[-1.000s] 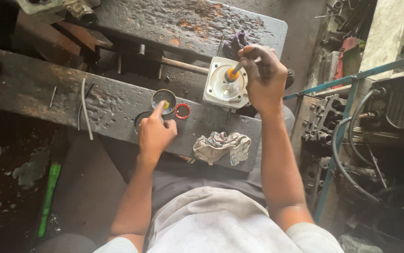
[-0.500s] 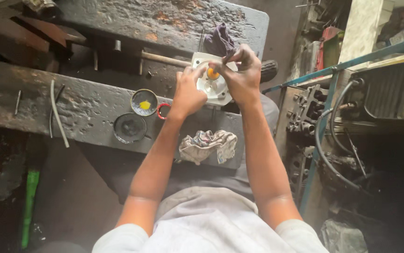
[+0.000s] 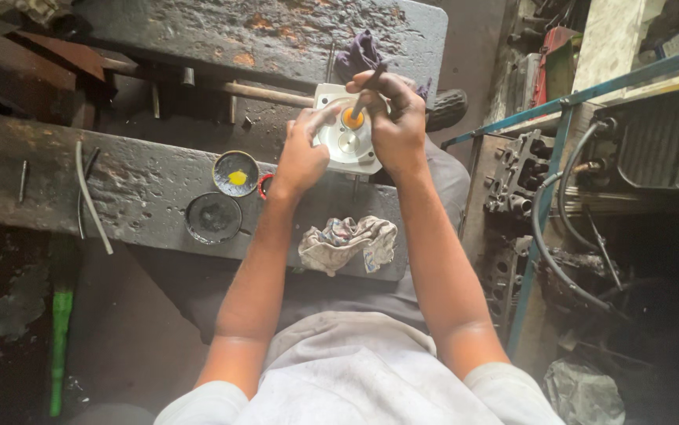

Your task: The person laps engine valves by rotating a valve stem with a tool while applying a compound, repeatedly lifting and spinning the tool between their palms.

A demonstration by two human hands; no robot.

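While both hands work, grimy steel bench — cluttered workshop.

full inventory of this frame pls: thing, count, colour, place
square metal part with round bore: 1, pale grey, far bench edge, between both hands
orange-tipped tool: 1, dark stem, over the bore
small open tin with yellow paste: 1, on the bench, beside the left wrist
round dark lid: 1, black, just nearer than the tin
red ring: 1, between tin and wrist
crumpled rag: 1, grey-white, near bench edge
purple cloth: 1, behind the part
bent rod: 1, grey, left of bench
green-handled tool: 1, floor, left
dark steel bench: 1, rusty
left hand: steadies the part
right hand: grip on the tool
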